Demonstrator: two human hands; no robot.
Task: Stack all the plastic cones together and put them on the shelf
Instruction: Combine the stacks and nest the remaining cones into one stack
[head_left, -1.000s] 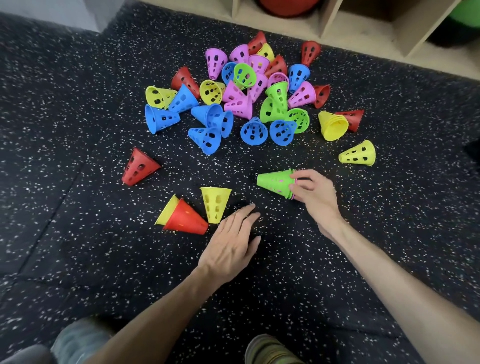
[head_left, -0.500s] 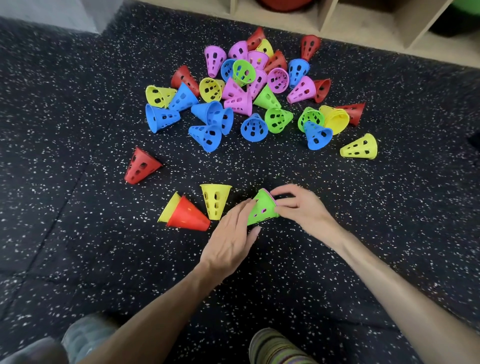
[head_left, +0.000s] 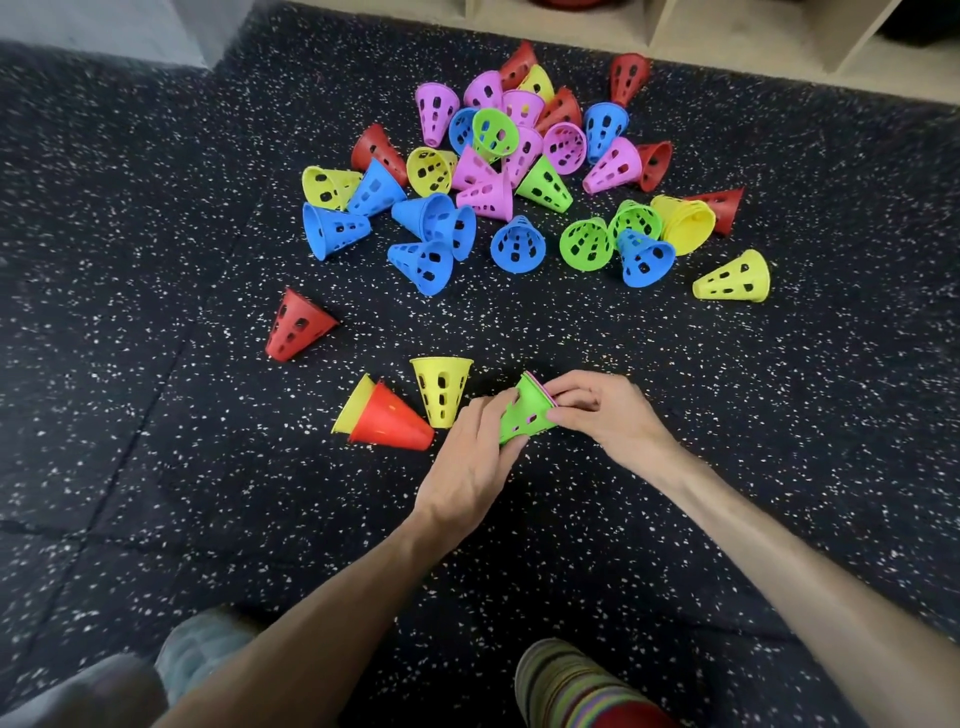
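Observation:
Both hands hold a green cone (head_left: 525, 411) with a pink cone nested inside it, just above the floor in front of me. My right hand (head_left: 602, 410) pinches its wide rim. My left hand (head_left: 475, 457) curls round its narrow end. To the left of them stands a yellow cone (head_left: 441, 389), wide end up, and a red cone nested over a yellow one (head_left: 387, 418) lies on its side. A lone red cone (head_left: 296, 325) lies further left. A heap of several pink, blue, green, yellow and red cones (head_left: 498, 166) is spread beyond.
The floor is black speckled rubber matting (head_left: 156, 415). A pale wooden shelf unit (head_left: 675, 31) with open compartments stands along the far edge. My knees and a striped sock (head_left: 571, 686) show at the bottom.
My right hand has brought the green cone from the heap's edge toward me, and my left hand has risen from the floor and taken its narrow end. Several cones in the heap shifted.

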